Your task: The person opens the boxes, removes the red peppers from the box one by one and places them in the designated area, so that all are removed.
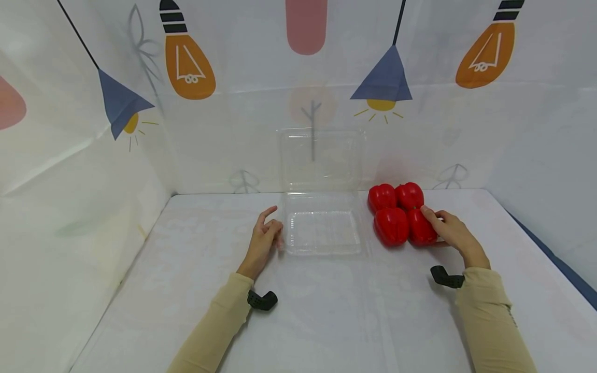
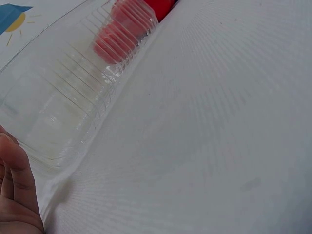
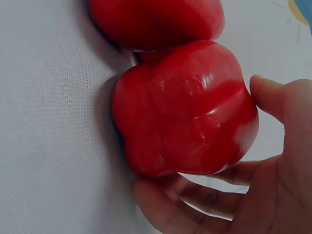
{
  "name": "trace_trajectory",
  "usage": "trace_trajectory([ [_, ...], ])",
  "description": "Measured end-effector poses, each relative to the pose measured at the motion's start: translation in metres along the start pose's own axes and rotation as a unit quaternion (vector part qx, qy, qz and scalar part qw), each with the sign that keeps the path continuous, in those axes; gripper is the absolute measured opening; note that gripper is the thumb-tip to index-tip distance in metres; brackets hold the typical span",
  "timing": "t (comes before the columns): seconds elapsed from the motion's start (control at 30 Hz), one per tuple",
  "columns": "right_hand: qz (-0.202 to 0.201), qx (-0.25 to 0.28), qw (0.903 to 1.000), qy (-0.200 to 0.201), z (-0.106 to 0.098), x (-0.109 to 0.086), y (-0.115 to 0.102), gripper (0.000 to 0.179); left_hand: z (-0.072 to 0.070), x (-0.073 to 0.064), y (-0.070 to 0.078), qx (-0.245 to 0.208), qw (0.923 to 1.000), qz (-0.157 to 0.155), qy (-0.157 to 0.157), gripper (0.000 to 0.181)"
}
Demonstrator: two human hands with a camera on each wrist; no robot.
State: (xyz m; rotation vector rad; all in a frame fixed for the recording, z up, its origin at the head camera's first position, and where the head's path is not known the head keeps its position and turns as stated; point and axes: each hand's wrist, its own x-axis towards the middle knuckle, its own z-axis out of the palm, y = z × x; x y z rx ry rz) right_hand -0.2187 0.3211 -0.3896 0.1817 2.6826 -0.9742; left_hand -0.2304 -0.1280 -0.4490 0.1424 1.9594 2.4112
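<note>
On the right, my right hand [image 1: 454,233] grips a red bell pepper [image 1: 422,228], thumb on one side and fingers curled round the other. That pepper [image 3: 185,112] rests on the table in the right wrist view. It is one of several red bell peppers [image 1: 391,227] clustered together. Left of them stands a clear plastic clamshell container [image 1: 324,248], its lid [image 1: 322,160] raised upright at the back. My left hand [image 1: 265,241] is at the container's left side, index finger extended and the other fingers loosely bent. In the left wrist view, its fingers [image 2: 17,165] show beside the clear wall.
A white cloth covers the table [image 1: 322,311]. Behind it hangs a white backdrop [image 1: 261,114] printed with lamps and bulbs, and another white sheet [image 1: 70,217] closes the left side. Black wrist mounts [image 1: 262,300] stick out from both sleeves.
</note>
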Motion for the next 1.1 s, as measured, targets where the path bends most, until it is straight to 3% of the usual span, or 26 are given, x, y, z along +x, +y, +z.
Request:
trace_trajectory([
  [0.27, -0.005, 0.005, 1.0000, 0.000, -0.0017, -0.0020, 0.0001, 0.094, -0.0018, 0.0012, -0.0041, 0.001, 0.9999, 0.012, -0.004, 0.047],
  [0.5, -0.025, 0.036, 0.9979, 0.049, -0.0019, -0.0059, -0.0021, 0.083, -0.0026, 0.0001, -0.0038, -0.004, 0.9998, 0.017, -0.005, 0.043],
  [0.77, -0.046, 0.009, 0.9940, 0.099, -0.0035, -0.0057, -0.0026, 0.080, -0.0023, 0.0004, -0.0033, -0.005, 0.9999, 0.014, -0.003, 0.044],
  [1.1, -0.052, -0.001, 0.9917, 0.118, -0.0042, -0.0059, -0.0091, 0.074, -0.0035, 0.0002, -0.0038, 0.021, 0.9992, 0.021, 0.028, 0.038],
])
